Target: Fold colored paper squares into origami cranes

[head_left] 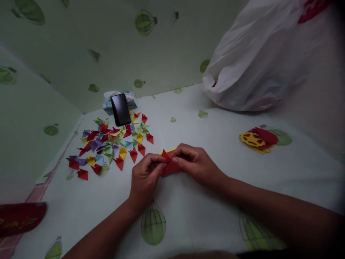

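Two bare hands meet at the middle of a pale green table cover printed with hot-air balloons. The left hand curls its fingers inward, thumb and fingertips pinched closed on the left edge of a small red folded paper piece. The right hand pinches the same piece from the other side, fingers bent and closed tight on it, so the fingertips of both hands nearly touch. The piece sits just above a small stack of paper sheets, red on top with a yellow edge showing behind, lying on the cover under the hands.

To the left, well apart, a scattered heap of folded paper triangles in red, purple, yellow, green and blue lies on the cover. Behind the heap a black phone leans against a tissue box. A white plastic bag fills the far right, and a red and yellow paper cutout lies near it.
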{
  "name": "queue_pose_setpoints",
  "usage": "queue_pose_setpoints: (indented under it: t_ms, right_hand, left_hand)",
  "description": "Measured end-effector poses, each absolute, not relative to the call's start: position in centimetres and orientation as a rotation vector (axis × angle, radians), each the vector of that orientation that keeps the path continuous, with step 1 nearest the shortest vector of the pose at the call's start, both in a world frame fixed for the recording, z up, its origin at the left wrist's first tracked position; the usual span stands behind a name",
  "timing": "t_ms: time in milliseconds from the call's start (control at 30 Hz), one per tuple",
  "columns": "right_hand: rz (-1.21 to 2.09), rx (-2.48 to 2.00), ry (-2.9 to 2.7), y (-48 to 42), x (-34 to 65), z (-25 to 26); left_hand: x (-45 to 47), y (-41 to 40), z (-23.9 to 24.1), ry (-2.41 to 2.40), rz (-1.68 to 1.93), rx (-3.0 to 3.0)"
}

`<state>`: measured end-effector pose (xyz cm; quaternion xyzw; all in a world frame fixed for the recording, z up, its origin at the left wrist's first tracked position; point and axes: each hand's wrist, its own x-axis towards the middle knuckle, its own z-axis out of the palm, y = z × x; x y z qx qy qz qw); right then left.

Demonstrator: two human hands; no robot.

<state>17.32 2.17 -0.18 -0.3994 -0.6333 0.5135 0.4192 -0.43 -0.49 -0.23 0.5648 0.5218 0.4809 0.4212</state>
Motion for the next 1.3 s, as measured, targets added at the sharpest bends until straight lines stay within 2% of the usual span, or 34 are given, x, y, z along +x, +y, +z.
queue_pose_setpoints:
  t_ms: [333, 567, 800, 1300]
  right_hand:
    - [1.436, -0.981, -1.453, 2.1, 17.2, -0.2]
    - [1.839, -0.891, -1.065, 1.8, 17.0, -0.8]
    - [2.067, -0.793, -0.831, 2.0, 16.8, -0.9]
    - [2.085, -0.853, -0.8, 1.9, 16.7, -0.6]
  left_hand:
    - [-1.0, -0.1, -0.9, 1.274, 1.332, 2.028]
    - [-1.3, 0.1, -0.8, 1.227, 1.339, 2.354]
    - [-1.3, 0.1, -0.8, 1.248, 1.322, 2.463]
    - [-1.4, -0.1, -0.4, 1.236, 1.287, 2.629]
